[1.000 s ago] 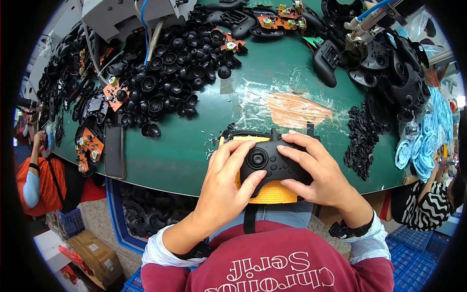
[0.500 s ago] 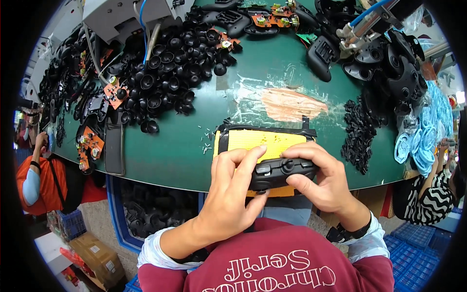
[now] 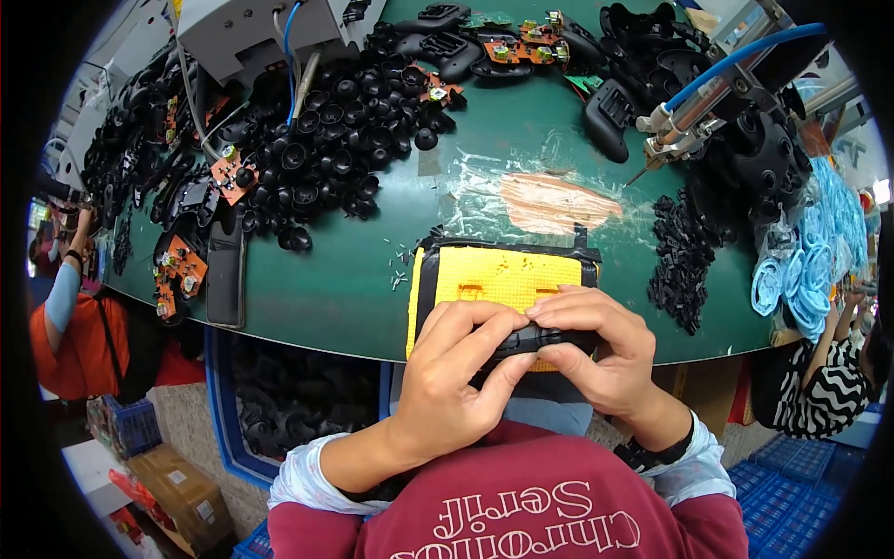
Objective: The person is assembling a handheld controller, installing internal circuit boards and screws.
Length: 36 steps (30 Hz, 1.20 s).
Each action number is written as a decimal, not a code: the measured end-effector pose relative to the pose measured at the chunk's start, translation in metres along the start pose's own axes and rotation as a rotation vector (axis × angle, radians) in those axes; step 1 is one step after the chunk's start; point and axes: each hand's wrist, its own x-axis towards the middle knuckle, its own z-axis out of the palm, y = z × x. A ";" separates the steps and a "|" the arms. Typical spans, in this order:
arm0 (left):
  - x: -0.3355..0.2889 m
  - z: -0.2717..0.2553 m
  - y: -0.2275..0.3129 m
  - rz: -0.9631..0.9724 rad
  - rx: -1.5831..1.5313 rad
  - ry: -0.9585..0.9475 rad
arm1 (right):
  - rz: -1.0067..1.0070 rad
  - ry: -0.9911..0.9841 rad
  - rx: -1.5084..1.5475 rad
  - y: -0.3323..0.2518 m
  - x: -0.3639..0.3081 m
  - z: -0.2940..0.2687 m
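The left hand and right hand grip a black game controller between fingers and thumbs, edge-up, above the near part of a yellow mat. The mat lies at the near edge of the green tabletop. Black domed caps heap farther left; small black pieces lie right.

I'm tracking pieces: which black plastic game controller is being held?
The black plastic controller between left hand and right hand, by the yellow textured mat; those farther back lie on the green table.
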 end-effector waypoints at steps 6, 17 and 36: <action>-0.001 -0.002 -0.001 -0.003 0.020 -0.010 | -0.026 -0.126 -0.031 0.006 0.001 -0.005; 0.009 -0.015 -0.009 -0.157 -0.288 -0.036 | 0.036 -0.307 -0.284 -0.022 0.033 -0.029; 0.011 -0.049 -0.026 0.046 0.061 -0.116 | -0.064 -0.188 -0.157 0.024 0.010 -0.017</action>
